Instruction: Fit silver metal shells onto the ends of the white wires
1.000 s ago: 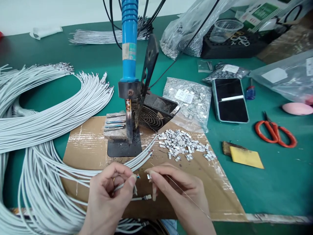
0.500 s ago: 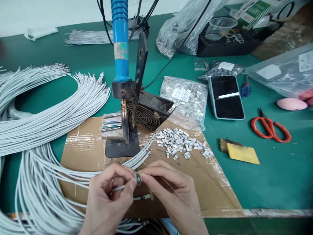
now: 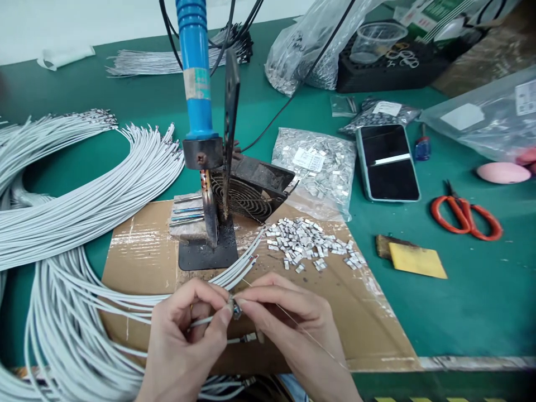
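Note:
My left hand (image 3: 182, 338) pinches a white cable (image 3: 201, 321) near its end, thumb against forefinger. A small metal connector (image 3: 237, 310) sits at that end, between the fingertips of both hands. My right hand (image 3: 295, 326) is closed at the connector's other side; its fingers partly cover it. A thin wire (image 3: 312, 338), like solder, runs through the right hand and pokes out past its fingertips. Just below the hands lies another cable end with a metal connector (image 3: 250, 337). Beyond them, several white cables with stripped tips (image 3: 238, 273) rest on the cardboard (image 3: 360, 329).
A blue-handled soldering iron (image 3: 196, 106) stands upright in a holder, beside a small fan (image 3: 247, 190). Loose metal connectors (image 3: 299, 240) lie piled to the right, near a phone (image 3: 389, 162), red scissors (image 3: 464, 215) and a yellow sponge (image 3: 419, 260). Bundled white cables (image 3: 84, 215) fill the left.
The view has shifted slightly, so the soldering iron appears a little further left. Both hands keep nearly the same place and grip at the connector.

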Demonstrator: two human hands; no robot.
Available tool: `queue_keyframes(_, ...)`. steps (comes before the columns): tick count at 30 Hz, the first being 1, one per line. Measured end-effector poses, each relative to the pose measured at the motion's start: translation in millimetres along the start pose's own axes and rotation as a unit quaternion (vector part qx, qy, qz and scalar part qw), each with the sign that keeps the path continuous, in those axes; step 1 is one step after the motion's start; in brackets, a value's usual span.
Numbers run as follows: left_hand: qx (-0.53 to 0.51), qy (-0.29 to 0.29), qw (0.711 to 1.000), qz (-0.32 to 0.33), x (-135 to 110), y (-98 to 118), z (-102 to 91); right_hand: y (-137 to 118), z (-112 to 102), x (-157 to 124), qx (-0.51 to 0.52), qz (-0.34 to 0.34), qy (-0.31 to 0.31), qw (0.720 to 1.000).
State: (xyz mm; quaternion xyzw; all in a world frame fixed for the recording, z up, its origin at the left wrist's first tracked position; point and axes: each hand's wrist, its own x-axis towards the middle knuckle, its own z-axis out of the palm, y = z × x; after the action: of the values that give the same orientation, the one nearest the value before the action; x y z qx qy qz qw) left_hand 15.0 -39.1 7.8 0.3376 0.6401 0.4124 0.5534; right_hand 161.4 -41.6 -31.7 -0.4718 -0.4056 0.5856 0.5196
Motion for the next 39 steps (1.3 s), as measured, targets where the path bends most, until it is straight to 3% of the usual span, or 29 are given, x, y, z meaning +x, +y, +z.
queue_keyframes(9, 0.026, 0.009, 1.0, 0.006, -1, 0, 1.4, -4, -2, 1, -0.012, -0.002, -0.003, 1.0)
queue_keyframes(14, 0.04, 0.007, 0.999, 0.002, 1, 2, 2.0, -1, -2, -2, -0.055, -0.043, -0.004, 0.998)
queue_keyframes(24, 0.037, 0.047, 0.997, 0.046, 12, -3, 0.4, -8, 8, -10, -0.176, 0.002, 0.108, 0.979)
queue_keyframes(28, 0.047, 0.076, 0.995, 0.054, 16, -2, 0.7, -10, 9, -3, -0.217, -0.009, 0.084, 0.972)
queue_keyframes(33, 0.051, 0.085, 0.993, 0.063, 21, 1, 2.0, -9, 13, 6, -0.186, -0.083, 0.068, 0.977)
queue_keyframes(39, 0.058, 0.081, 0.993, 0.067, 26, 4, 3.7, -9, 20, 8, -0.14, -0.049, 0.082, 0.985)
